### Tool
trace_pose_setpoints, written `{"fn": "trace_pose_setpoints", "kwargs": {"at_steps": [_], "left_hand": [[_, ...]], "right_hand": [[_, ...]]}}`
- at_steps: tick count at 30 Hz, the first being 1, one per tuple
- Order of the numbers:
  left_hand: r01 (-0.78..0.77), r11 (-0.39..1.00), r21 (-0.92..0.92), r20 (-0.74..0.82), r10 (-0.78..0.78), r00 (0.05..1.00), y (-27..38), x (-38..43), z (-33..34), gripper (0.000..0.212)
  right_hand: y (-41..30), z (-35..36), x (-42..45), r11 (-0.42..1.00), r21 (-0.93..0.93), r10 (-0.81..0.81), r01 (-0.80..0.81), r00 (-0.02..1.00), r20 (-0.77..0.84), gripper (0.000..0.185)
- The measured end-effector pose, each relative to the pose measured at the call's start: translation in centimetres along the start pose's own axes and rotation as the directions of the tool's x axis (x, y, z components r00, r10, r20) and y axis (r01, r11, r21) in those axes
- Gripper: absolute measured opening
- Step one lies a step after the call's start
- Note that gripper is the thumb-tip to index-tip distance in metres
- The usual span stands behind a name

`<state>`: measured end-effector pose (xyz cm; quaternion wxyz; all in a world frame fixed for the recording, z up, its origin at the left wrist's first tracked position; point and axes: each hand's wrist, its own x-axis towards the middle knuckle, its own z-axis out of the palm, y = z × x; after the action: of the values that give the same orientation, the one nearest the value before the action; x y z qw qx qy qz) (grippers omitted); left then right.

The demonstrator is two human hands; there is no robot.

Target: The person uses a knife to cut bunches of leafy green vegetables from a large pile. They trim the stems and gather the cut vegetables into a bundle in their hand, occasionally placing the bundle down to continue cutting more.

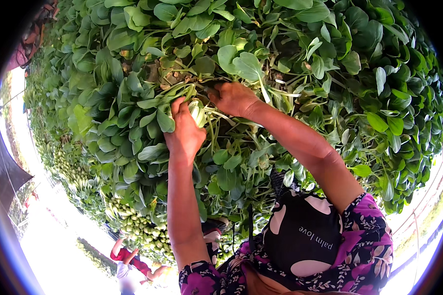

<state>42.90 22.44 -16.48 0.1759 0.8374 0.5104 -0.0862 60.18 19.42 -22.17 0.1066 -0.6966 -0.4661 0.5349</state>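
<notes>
Broad-leaved green plants with pale stems, like bok choy [243,64], grow densely around both hands. My left hand [185,129] is closed around a bunch of leafy stems [198,112], its fingers pointing up among the leaves. Just to the right, my right hand [233,97] reaches low at the base of the plants, fingers curled near the soil; a small dark thing shows at its fingertips, too unclear to name. Whether it holds that thing cannot be told. Loose pale stems [264,91] lie right of this hand.
Heaps of cut greens with pale bases [142,226] lie at the lower left. Beyond them are people in red and light clothing [131,260]. A black cap-like cloth item [302,234] is at the bottom near my body. A dark sheet [7,167] hangs at the far left.
</notes>
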Motion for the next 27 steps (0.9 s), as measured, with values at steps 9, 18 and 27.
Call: {"fn": "trace_pose_setpoints", "kwargs": {"at_steps": [9,18,27], "left_hand": [[-0.002,0.987,-0.158,-0.118,-0.017,0.993,2.7,-2.1,-2.0,0.064],[-0.347,0.926,-0.152,-0.342,0.28,0.897,6.3,-5.3,-3.8,0.062],[-0.301,0.453,-0.84,-0.42,-0.189,0.888,5.5,-11.0,-8.6,0.072]], "right_hand": [[3.5,0.3,-4.6,0.992,0.104,-0.058,0.073,0.989,-0.136,0.055],[0.0,-2.0,-5.2,0.105,0.938,-0.179,0.331,0.934,-0.309,0.024],[3.0,-5.7,-5.9,-0.172,0.948,-0.043,0.267,0.96,-0.278,0.024]]}}
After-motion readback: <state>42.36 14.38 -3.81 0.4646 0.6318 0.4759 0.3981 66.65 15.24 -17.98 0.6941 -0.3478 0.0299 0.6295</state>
